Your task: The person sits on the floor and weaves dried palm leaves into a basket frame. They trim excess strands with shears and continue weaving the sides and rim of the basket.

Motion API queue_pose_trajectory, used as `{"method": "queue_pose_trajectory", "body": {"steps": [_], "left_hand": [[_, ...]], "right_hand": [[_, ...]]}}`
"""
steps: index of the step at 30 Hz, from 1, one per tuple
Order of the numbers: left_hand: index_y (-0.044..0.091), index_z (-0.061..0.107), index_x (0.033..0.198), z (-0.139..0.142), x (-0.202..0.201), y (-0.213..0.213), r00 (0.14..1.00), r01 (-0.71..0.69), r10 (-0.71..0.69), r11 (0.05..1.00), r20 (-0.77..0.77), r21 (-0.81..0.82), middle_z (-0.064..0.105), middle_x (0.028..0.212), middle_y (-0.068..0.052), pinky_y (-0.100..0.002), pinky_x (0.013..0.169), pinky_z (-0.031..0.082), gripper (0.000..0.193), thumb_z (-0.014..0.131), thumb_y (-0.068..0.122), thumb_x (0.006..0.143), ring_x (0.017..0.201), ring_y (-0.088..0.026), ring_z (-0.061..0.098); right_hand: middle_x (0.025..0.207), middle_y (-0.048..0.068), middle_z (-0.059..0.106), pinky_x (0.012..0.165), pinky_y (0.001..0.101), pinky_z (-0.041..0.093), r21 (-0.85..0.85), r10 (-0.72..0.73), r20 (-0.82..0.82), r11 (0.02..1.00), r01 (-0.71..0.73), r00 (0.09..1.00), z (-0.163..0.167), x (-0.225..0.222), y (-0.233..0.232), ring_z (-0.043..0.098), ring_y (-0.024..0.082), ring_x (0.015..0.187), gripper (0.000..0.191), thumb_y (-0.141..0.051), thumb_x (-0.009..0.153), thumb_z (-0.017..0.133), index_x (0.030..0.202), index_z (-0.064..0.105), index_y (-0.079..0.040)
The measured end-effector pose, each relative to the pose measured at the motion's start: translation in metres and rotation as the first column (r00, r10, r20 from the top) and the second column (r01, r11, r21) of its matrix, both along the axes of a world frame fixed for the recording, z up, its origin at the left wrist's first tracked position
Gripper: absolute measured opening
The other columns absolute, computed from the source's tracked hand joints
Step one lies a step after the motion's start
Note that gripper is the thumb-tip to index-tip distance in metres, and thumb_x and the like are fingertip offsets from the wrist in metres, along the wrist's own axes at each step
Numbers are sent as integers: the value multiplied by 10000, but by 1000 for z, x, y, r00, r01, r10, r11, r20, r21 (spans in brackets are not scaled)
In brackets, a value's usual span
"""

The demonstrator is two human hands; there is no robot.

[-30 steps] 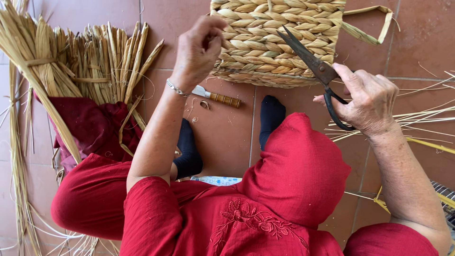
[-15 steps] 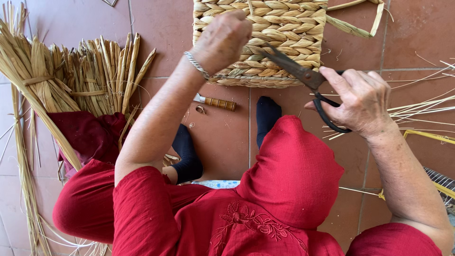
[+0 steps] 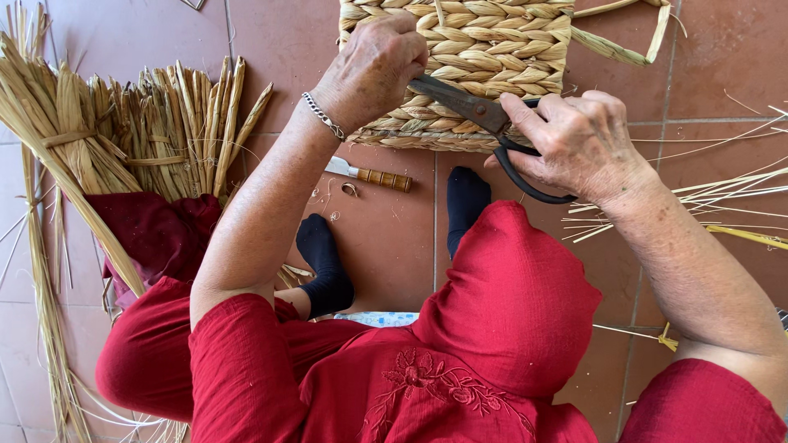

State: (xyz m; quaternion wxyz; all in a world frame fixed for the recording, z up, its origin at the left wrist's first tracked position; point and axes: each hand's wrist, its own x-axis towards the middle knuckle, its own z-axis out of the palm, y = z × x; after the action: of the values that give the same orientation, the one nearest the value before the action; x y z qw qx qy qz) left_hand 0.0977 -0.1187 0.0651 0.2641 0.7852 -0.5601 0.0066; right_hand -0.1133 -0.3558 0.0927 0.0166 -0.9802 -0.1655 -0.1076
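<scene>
Head view, looking down past red sleeves and knees to a terracotta tile floor. At twelve o'clock, a braided straw-coloured woven basket, propped on its side, near edge just beyond two dark-socked feet, apparently so the braid faces the cutter. Left hand, silver bracelet at the wrist, pressed knuckles-up on the basket's lower left, fingers curled tight against the weave, seemingly pinning it steady. Right hand at two o'clock, fingers closed through the loop of black-handled steel scissors, wrist bent inward, blades narrowly parted and laid flat on the braid, tips pointing to ten o'clock under the left hand. Between basket and feet, a small knife with a ringed wooden handle flat on the tile. At nine o'clock, tied bundles of dry yellow reed stalks on a dark red cloth; loose straw strands at three o'clock.
</scene>
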Motion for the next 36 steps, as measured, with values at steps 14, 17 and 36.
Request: {"method": "queue_pose_trajectory", "body": {"steps": [14, 17, 36], "left_hand": [[7, 636, 1029, -17, 38, 20, 945, -138, 59, 963, -321, -230, 713, 830, -84, -355, 642, 605, 48, 651, -37, 1041, 731, -205, 735], [22, 613, 1036, -27, 38, 2, 936, -186, 153, 980, -318, -75, 690, 829, -76, -316, 588, 613, 46, 593, -6, 1066, 697, -199, 703], [21, 634, 1012, -14, 31, 35, 970, -232, 215, 956, -112, -178, 676, 973, -125, -373, 715, 569, 119, 727, -52, 1014, 823, -282, 680]], "right_hand": [[653, 34, 612, 538, 321, 488, 94, -62, 53, 994, 56, 997, -8, -20, -24, 599, 171, 532, 648, -569, 930, 806, 1296, 719, -42], [631, -6, 577, 520, 307, 462, 147, -191, 25, 972, 186, 981, -8, -29, -34, 576, 148, 522, 603, -523, 927, 796, 1311, 738, -62], [818, 15, 657, 694, 294, 554, 531, -322, 37, 808, 255, 946, -30, -78, -50, 677, 147, 718, 527, -284, 964, 885, 1356, 655, -16]]}}
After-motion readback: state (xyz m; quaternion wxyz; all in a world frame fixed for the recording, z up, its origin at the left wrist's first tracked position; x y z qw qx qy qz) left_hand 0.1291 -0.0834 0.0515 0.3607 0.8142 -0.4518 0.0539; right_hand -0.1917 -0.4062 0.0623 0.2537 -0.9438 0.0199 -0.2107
